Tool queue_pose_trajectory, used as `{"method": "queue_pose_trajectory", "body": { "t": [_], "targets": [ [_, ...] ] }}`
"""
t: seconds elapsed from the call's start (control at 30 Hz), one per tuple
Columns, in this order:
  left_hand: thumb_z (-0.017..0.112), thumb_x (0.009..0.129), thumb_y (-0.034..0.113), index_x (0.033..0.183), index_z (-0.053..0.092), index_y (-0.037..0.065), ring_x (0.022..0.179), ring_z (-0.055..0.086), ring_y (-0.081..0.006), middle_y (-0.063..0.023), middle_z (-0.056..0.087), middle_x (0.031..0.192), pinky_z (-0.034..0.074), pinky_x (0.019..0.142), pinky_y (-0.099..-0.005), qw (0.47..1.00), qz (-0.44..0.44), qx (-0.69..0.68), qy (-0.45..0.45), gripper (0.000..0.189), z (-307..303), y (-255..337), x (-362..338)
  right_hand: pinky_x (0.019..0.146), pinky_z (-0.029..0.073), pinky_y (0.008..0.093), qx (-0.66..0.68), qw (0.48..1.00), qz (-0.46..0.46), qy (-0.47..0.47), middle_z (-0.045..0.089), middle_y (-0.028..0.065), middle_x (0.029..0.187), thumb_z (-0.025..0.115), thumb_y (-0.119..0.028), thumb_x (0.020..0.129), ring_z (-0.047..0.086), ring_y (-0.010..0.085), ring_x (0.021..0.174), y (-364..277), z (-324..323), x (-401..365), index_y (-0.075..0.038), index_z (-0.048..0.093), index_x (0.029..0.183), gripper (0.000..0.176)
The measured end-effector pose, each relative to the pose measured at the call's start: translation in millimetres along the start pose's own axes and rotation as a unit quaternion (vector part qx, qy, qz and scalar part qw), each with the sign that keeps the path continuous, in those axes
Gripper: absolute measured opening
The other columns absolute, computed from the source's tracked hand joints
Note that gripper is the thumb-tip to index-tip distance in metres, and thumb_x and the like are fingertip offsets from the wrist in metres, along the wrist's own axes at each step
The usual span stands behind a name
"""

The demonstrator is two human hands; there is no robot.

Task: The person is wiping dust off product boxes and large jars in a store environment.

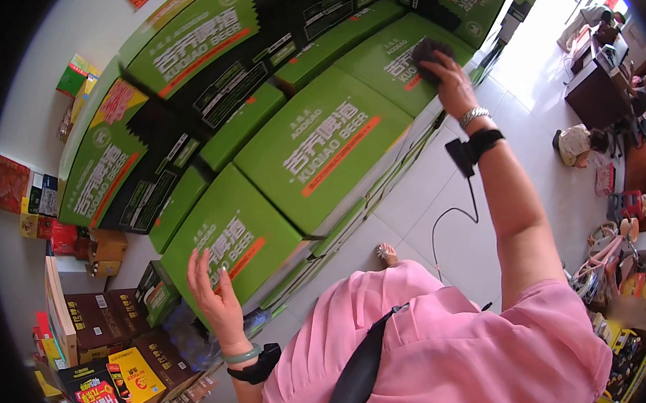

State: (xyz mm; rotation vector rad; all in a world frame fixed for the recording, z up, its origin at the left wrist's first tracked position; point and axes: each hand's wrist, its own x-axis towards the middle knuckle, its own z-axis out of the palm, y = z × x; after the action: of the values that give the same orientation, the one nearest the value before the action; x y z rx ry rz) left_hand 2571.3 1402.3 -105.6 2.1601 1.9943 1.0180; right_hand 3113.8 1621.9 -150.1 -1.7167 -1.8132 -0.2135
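Note:
My right hand (453, 84) is pressed over a dark, bunched cloth (430, 58) on top of the far green beer carton (381, 63). Its fingers curl across the cloth, and a metal watch and a black strap circle that arm. Spread fingers mark my left hand (221, 302), which overlaps the lettering on the nearest green beer carton (222, 208); it has nothing in it. Between the two hands lies another green beer carton (327, 149), its printed face up.
More green cartons (192, 38) are stacked upright behind this row. Brown boxes and a yellow packet (137, 375) stand lower left. Pale floor tiles (416, 187) run along the right. Farther off, a person (580, 144) is near a dark desk (593, 96).

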Motion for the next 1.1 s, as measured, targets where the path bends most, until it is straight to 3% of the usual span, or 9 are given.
{"method": "queue_pose_trajectory", "body": {
  "t": [0.2,0.33,0.4,0.6,0.77,0.83,0.97,1.0,1.1],
  "targets": [
    [0.058,0.097,0.015,0.139,0.053,0.008,0.134,0.044,-0.0392,-0.0174,0.046,0.147,0.036,0.110,-0.0491,0.994,-0.062,0.088,0.008,0.043,27,-1,4,0.113,0.039,0.0461,-0.050,0.992,0.094,-0.062,0.040,0.0143,0.155,0.053,0.000,0.083,0.045,0.0388,0.136,82,22,74,-0.026,0.058,0.137,0.060],
    [0.059,0.097,0.016,0.136,0.055,0.008,0.133,0.045,-0.0373,-0.0150,0.048,0.146,0.037,0.110,-0.0474,0.990,-0.080,0.112,0.009,0.040,28,3,8,0.113,0.040,0.0461,0.027,0.998,-0.028,-0.044,0.042,0.0183,0.152,0.052,0.004,0.079,0.045,0.0396,0.135,58,68,100,-0.021,0.060,0.134,0.061],
    [0.059,0.097,0.017,0.135,0.056,0.008,0.133,0.045,-0.0367,-0.0145,0.048,0.146,0.037,0.110,-0.0469,0.989,-0.091,0.119,0.007,0.039,26,4,6,0.114,0.039,0.0454,0.131,0.982,-0.098,-0.099,0.044,0.0190,0.150,0.051,0.006,0.078,0.045,0.0388,0.136,-7,68,93,-0.017,0.062,0.131,0.058],
    [0.059,0.097,0.016,0.133,0.057,0.007,0.133,0.046,-0.0362,-0.0143,0.049,0.145,0.037,0.110,-0.0463,0.987,-0.110,0.113,0.027,0.038,27,8,6,0.116,0.036,0.0445,0.344,0.857,-0.326,-0.201,0.045,0.0181,0.150,0.052,0.009,0.076,0.044,0.0369,0.137,-180,47,-5,-0.010,0.064,0.126,0.055],
    [0.059,0.097,0.015,0.131,0.058,0.007,0.132,0.047,-0.0360,-0.0140,0.050,0.145,0.036,0.110,-0.0463,0.987,-0.106,0.115,0.026,0.035,28,2,4,0.114,0.038,0.0451,0.366,0.785,-0.419,-0.274,0.044,0.0176,0.151,0.059,0.004,0.080,0.046,0.0357,0.136,-167,9,-25,-0.012,0.064,0.124,0.047],
    [0.059,0.097,0.016,0.131,0.059,0.007,0.132,0.047,-0.0359,-0.0140,0.050,0.144,0.037,0.110,-0.0466,0.986,-0.113,0.121,0.025,0.035,29,4,5,0.114,0.038,0.0441,0.272,0.857,-0.371,-0.231,0.045,0.0157,0.150,0.059,0.003,0.077,0.045,0.0343,0.136,-118,12,1,-0.014,0.064,0.124,0.050],
    [0.059,0.097,0.017,0.130,0.059,0.006,0.132,0.047,-0.0358,-0.0139,0.051,0.143,0.037,0.110,-0.0470,0.983,-0.121,0.137,0.019,0.035,27,7,7,0.113,0.041,0.0441,0.078,0.980,-0.134,-0.126,0.041,0.0161,0.153,0.054,0.013,0.073,0.042,0.0384,0.138,16,16,71,-0.017,0.058,0.134,0.068],
    [0.059,0.097,0.017,0.130,0.059,0.006,0.131,0.047,-0.0359,-0.0139,0.051,0.143,0.037,0.110,-0.0469,0.983,-0.121,0.138,0.016,0.035,27,6,7,0.113,0.040,0.0447,0.066,0.990,-0.057,-0.109,0.040,0.0177,0.153,0.053,0.012,0.076,0.043,0.0393,0.137,49,24,84,-0.018,0.057,0.136,0.067],
    [0.059,0.097,0.018,0.131,0.059,0.007,0.131,0.047,-0.0360,-0.0137,0.051,0.143,0.037,0.110,-0.0468,0.983,-0.117,0.141,0.010,0.036,27,6,8,0.114,0.039,0.0462,0.027,0.997,-0.011,-0.070,0.039,0.0241,0.152,0.052,0.004,0.080,0.046,0.0446,0.133,92,55,123,-0.019,0.057,0.136,0.061]
  ]
}}
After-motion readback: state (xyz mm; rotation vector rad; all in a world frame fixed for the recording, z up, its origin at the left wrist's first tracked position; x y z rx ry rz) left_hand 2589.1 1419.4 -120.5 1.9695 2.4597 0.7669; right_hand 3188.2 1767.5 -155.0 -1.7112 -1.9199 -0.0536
